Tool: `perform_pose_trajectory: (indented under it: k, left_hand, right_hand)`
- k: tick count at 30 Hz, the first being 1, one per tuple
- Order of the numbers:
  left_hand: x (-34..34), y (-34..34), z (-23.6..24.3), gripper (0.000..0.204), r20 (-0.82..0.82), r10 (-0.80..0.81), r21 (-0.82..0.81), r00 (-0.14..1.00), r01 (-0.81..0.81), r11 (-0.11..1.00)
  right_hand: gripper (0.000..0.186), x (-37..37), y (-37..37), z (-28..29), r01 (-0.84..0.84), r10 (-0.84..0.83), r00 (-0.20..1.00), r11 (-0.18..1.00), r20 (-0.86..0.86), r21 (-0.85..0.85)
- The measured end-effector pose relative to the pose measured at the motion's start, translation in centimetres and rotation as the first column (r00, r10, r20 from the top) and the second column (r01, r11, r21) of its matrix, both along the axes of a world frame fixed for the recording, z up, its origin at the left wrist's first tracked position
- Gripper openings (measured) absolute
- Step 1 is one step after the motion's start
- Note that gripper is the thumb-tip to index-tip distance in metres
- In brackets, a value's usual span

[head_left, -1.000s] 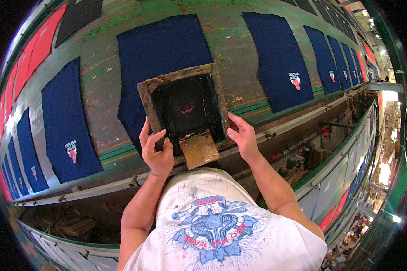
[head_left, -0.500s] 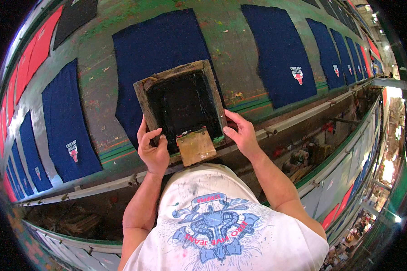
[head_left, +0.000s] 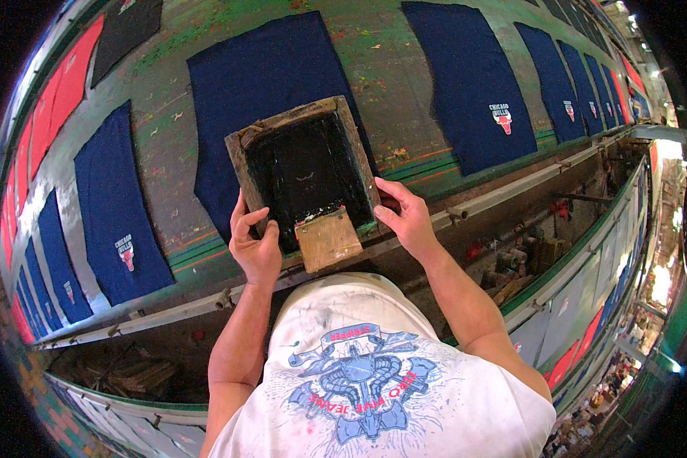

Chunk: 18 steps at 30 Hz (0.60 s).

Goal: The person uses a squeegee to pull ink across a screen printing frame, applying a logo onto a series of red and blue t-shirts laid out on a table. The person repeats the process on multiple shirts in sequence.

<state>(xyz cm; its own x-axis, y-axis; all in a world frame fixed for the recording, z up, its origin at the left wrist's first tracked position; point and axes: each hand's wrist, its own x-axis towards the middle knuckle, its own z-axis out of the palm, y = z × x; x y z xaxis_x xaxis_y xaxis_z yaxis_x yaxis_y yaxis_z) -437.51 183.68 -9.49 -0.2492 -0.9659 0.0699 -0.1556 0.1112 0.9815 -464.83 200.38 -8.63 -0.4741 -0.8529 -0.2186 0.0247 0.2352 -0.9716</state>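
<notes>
Since the earlier frame the wooden screen frame (head_left: pixel 304 172) had shifted up and to the right, settling over the navy shirt (head_left: pixel 259 91) on the long green table (head_left: pixel 168 160). It lay flat between the two hands — stiff, likely fairly heavy, its dark mesh inked and best left untouched, so the side rails were the place to grip. The left hand (head_left: pixel 255 243) clasped the left rail, fingers wrapped; the right hand (head_left: pixel 404 217) gripped the right rail. A wooden squeegee (head_left: pixel 327 240) rested between the thumbs.
</notes>
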Motion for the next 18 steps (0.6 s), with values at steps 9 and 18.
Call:
perform_pose_trajectory:
  k: [9,18]
  left_hand:
    - [0.1,-0.1,-0.3,0.023,-0.022,-0.007,0.023,1.000,0.008,1.000]
    - [0.3,-0.3,-0.6,0.022,-0.023,-0.018,0.023,1.000,0.018,1.000]
  right_hand:
    - [0.051,0.0,-0.5,1.1,0.035,-0.042,0.991,0.998,0.127,0.057]
    - [0.044,4.2,0.3,7.5,-0.419,0.238,0.633,0.906,-0.737,-0.068]
